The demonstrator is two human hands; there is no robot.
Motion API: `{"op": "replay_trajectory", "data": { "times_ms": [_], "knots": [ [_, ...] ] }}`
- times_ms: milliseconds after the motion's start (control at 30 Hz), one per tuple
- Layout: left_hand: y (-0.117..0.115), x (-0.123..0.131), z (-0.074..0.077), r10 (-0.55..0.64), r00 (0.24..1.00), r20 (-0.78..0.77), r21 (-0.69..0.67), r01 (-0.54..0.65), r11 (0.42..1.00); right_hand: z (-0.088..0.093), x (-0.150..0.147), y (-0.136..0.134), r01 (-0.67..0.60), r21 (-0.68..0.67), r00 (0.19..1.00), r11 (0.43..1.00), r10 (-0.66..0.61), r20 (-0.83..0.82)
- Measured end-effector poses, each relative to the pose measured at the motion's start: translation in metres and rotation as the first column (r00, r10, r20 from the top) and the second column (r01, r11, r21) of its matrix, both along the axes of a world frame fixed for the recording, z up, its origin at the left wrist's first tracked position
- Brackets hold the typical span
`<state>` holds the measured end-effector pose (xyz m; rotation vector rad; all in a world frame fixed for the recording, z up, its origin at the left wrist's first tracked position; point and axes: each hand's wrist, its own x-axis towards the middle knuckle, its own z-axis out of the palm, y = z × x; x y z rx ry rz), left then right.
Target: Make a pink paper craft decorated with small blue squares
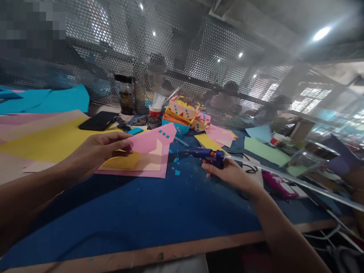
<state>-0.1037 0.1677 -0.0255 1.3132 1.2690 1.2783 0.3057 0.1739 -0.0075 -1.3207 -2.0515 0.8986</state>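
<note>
My left hand (113, 146) pinches the left end of a folded pink paper piece (150, 136) that bears small blue squares near its right tip. Below it on the table lie a yellow sheet (122, 161) and a larger pink sheet (164, 165), partly covered. My right hand (217, 170) is wrapped round a blue glue gun (206, 153), with a long clear glue stick (284, 176) running out of its back. The gun's nozzle points left towards the pink piece, apart from it. Small blue paper scraps (176, 172) lie between the two.
Large yellow paper (62, 136), a black phone (98, 120), a dark-lidded jar (125, 94) and a paper cup (156, 110) stand or lie behind. Decorated paper pieces (182, 112) are stacked in the middle. A magenta tool (280, 185) lies right. Perforated metal (193, 57) rises behind the table.
</note>
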Motion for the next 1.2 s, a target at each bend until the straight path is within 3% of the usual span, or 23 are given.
{"op": "replay_trajectory", "data": {
  "times_ms": [167,267,467,933,1200],
  "knots": [
    [-0.001,0.005,0.004,0.071,0.997,-0.025,-0.036,-0.071,0.997,0.004,0.002,0.007,0.188,0.179,0.971,0.966,-0.210,0.117],
    [-0.004,0.012,0.012,0.115,0.992,-0.054,-0.071,-0.119,0.990,0.007,0.001,0.008,0.231,0.261,0.942,0.937,-0.283,0.182],
    [-0.007,0.014,0.016,0.148,0.985,-0.089,-0.074,-0.155,0.985,0.005,0.001,0.009,0.120,0.215,0.940,0.969,-0.181,0.289],
    [0.002,0.000,-0.001,0.130,0.990,-0.052,-0.112,-0.135,0.984,-0.003,-0.001,0.019,0.114,0.230,0.909,0.966,-0.195,0.369],
    [0.003,0.000,-0.002,0.139,0.986,-0.095,-0.117,-0.150,0.982,-0.002,-0.002,0.020,0.115,0.207,0.901,0.972,-0.190,0.390]
  ]
}}
